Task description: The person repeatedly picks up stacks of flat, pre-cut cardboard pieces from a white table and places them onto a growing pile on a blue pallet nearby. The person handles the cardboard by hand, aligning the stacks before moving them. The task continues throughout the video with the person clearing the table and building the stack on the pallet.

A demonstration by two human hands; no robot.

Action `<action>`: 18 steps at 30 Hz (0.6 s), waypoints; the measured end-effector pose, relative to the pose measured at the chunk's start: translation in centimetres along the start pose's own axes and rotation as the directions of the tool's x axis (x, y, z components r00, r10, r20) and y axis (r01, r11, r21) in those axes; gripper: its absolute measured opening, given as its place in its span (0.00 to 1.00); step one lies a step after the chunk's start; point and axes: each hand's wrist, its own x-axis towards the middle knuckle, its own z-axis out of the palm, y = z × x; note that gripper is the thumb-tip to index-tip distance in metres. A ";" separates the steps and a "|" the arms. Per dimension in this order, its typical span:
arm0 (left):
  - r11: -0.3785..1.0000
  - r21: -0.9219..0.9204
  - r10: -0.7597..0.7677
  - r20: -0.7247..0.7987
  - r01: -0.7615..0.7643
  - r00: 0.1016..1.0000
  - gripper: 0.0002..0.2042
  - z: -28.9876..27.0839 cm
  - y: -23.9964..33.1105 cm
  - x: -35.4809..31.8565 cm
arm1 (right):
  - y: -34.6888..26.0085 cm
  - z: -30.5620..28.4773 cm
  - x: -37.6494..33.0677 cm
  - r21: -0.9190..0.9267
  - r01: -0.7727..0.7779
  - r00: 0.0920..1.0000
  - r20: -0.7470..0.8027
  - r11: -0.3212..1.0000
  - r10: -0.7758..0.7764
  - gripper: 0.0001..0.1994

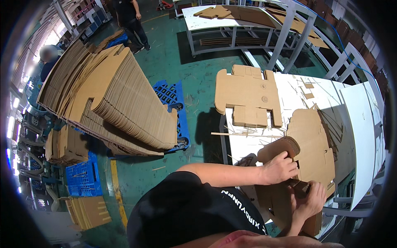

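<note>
A stack of die-cut cardboard blanks (312, 144) lies on the white table at the right, in front of my body. My left hand (281, 168) is closed at the stack's near left edge, beside a rounded, standing flap (273, 149); the piece in its fingers is mostly hidden. Just nearer to me, my right hand (309, 200) is curled round the cut edge of the stack, thumb on one side and fingers on the other. Brown cardboard (275, 202) lies in shadow below my hands.
A second pile of blanks (248, 93) sits farther along the white table (291, 89), among thin cardboard scraps. To the left, a tall leaning cardboard stack (128, 99) rests on a blue pallet (180, 120). A person (130, 20) stands beyond it. Another table (198, 22) carries cardboard.
</note>
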 end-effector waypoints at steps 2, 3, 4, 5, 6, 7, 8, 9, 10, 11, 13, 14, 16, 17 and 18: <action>1.000 -0.015 0.016 0.040 -0.016 0.999 0.04 0.4 -0.1 -0.1 | -0.2 0.0 0.1 -0.001 -0.014 1.000 0.018 1.000 0.014 0.25; 0.996 -0.080 0.053 0.037 -0.050 0.998 0.04 0.4 -0.3 -0.2 | -0.1 0.1 -0.1 -0.007 -0.026 0.999 0.043 1.000 0.026 0.24; 0.985 -0.152 0.093 0.029 -0.087 0.995 0.05 0.5 -0.5 -0.4 | -0.3 0.0 -0.2 -0.002 -0.044 0.997 0.065 0.999 0.044 0.24; 0.974 -0.201 0.103 -0.003 -0.102 0.995 0.05 0.5 -0.6 -0.5 | -0.4 -0.4 -0.1 0.004 -0.064 0.994 0.088 0.998 0.063 0.24; 0.961 -0.249 0.113 -0.035 -0.118 0.993 0.07 0.7 -0.9 -0.4 | -0.7 -0.6 0.0 0.009 -0.083 0.990 0.112 0.996 0.082 0.24; 0.952 -0.278 0.124 -0.035 -0.129 0.992 0.07 0.8 -1.2 -0.4 | -1.2 -0.6 0.0 -0.019 -0.074 0.994 0.075 0.997 0.076 0.24; 0.941 -0.307 0.135 -0.035 -0.140 0.990 0.07 1.0 -1.5 -0.5 | -1.4 -0.6 0.2 -0.015 -0.086 0.992 0.089 0.996 0.087 0.24; 0.930 -0.335 0.146 -0.036 -0.150 0.989 0.08 1.0 -1.8 -0.6 | -1.6 -0.5 0.3 -0.011 -0.098 0.990 0.102 0.995 0.099 0.25; 0.930 -0.334 0.154 -0.031 -0.155 0.988 0.07 0.9 -2.0 -0.5 | -1.8 -0.5 0.4 -0.014 -0.114 0.987 0.113 0.993 0.115 0.25; 0.930 -0.332 0.161 -0.027 -0.160 0.987 0.07 0.7 -2.1 -0.5 | -1.9 -0.5 0.5 -0.023 -0.117 0.986 0.117 0.993 0.118 0.26; 0.931 -0.328 0.169 -0.004 -0.161 0.986 0.07 0.3 -2.5 -0.6 | -1.8 -0.4 0.4 -0.037 -0.123 0.985 0.120 0.992 0.127 0.26; 0.932 -0.326 0.170 0.015 -0.156 0.985 0.07 0.0 -2.8 -0.9 | -1.5 -0.2 0.3 -0.044 -0.119 0.987 0.104 0.992 0.123 0.27; 0.932 -0.331 0.169 0.031 -0.149 0.985 0.07 -0.8 -3.3 -1.3 | -0.9 0.0 0.1 -0.062 -0.112 0.990 0.076 0.992 0.117 0.28; 0.928 -0.340 0.169 0.028 -0.150 0.985 0.07 -1.6 -4.0 -1.6 | -1.1 0.1 0.1 -0.064 -0.115 0.990 0.078 0.991 0.120 0.28; 0.926 -0.348 0.168 0.025 -0.149 0.985 0.06 -2.5 -4.7 -1.9 | -1.2 0.1 0.2 -0.065 -0.118 0.989 0.079 0.991 0.123 0.28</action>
